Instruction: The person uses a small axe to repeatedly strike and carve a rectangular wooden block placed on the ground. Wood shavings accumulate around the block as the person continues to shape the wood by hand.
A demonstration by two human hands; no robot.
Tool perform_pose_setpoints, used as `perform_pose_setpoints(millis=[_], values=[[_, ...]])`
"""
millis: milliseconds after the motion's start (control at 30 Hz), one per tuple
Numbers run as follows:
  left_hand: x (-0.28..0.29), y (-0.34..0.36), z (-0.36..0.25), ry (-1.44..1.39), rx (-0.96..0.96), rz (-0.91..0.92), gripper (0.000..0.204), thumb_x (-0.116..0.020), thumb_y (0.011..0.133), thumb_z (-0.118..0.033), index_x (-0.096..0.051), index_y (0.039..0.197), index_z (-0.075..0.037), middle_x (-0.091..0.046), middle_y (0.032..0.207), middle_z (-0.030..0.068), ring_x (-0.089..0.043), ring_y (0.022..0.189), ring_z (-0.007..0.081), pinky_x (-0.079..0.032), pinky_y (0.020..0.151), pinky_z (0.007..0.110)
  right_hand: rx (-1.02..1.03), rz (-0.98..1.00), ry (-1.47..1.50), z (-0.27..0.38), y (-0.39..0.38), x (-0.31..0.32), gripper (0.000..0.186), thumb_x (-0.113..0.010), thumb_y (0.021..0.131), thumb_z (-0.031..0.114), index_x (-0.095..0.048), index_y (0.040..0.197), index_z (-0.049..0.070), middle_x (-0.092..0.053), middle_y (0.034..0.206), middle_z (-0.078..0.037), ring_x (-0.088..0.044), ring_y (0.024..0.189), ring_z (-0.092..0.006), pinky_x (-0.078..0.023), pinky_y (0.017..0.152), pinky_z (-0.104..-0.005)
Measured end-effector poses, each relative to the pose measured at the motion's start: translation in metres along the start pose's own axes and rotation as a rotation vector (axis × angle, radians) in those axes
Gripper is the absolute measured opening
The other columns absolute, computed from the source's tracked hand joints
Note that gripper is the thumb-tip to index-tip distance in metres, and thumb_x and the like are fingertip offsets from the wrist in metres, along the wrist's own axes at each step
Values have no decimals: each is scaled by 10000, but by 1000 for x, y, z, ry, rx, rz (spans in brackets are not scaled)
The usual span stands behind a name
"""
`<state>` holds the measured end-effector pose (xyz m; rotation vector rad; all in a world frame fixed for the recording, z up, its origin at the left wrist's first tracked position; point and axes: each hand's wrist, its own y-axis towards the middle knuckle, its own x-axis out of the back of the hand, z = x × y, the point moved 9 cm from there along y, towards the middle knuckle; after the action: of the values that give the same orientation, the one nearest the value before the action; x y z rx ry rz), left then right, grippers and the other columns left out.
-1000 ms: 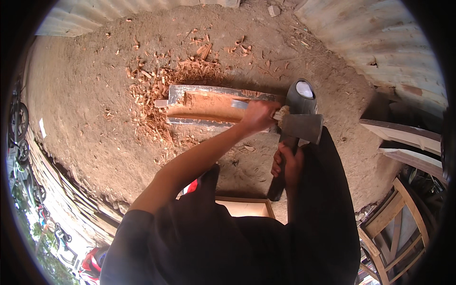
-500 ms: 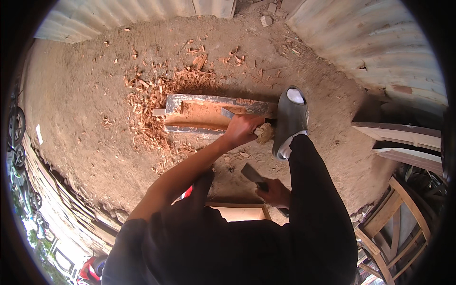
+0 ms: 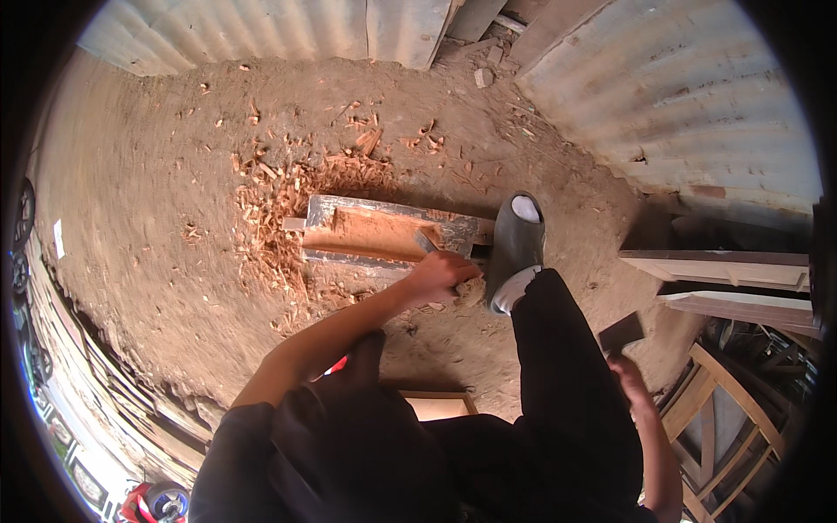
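Note:
My left hand point(image 3: 442, 275) is closed around a chisel point(image 3: 425, 241), whose flat metal blade rests at the hollow of a wooden block point(image 3: 366, 232). Dark and worn on its outer faces, the block lies on the dirt and shows fresh reddish wood inside the hollow. Out to the right, beyond my knee, my right hand point(image 3: 629, 380) grips a tool with a flat, dark rectangular head point(image 3: 622, 333); its handle is mostly hidden by the hand and leg. My foot in a grey slip-on shoe point(image 3: 518, 253) is against or close to the block's right end.
Reddish wood shavings point(image 3: 270, 235) lie around the block's left and far sides. Corrugated metal sheets point(image 3: 261, 35) stand at the back. At right are panelled boards point(image 3: 715, 268) and a wooden frame point(image 3: 737, 397). A low wooden seat point(image 3: 436, 405) shows beneath me.
My right hand has swung the flat-headed tool from between my legs out to the right of my knee. My left hand stays on the chisel at the block. The view has shifted slightly.

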<state>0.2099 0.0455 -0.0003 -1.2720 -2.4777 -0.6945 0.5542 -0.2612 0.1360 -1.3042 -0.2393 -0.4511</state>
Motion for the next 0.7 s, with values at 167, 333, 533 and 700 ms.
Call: perform_pose_setpoints(millis=[167,333,533,700], values=[[-13,5,12,-48,124,-2,398,-682,657,-23,-720,1052,-46,-702,929,147,-674,873,366,-532,762,453,516,-1,297,192,-10,-5,208,-622,966,240,-559,1119,113,-503,751,0,-551,607,-121,-466,529,-276],[15,27,17,-219,207,-155,326,-769,746,-88,-730,1065,-34,-719,939,174,-694,870,369,-544,760,424,874,131,594,266,9,-73,191,-593,1004,263,-530,1078,99,-394,659,14,-416,492,-97,-381,466,-270],[12,28,37,-179,217,-210,451,-680,653,28,-714,1101,-17,-715,936,205,-693,863,390,-552,740,442,713,188,205,281,13,-184,125,-698,926,89,-578,915,60,-510,658,-22,-498,551,-126,-419,532,-304],[4,35,39,-108,195,-161,539,-655,591,29,-703,1125,-28,-714,939,199,-690,849,392,-552,730,465,1229,62,-352,278,3,-230,143,-789,810,39,-651,841,20,-686,741,-90,-672,663,-209,-513,604,-353]])
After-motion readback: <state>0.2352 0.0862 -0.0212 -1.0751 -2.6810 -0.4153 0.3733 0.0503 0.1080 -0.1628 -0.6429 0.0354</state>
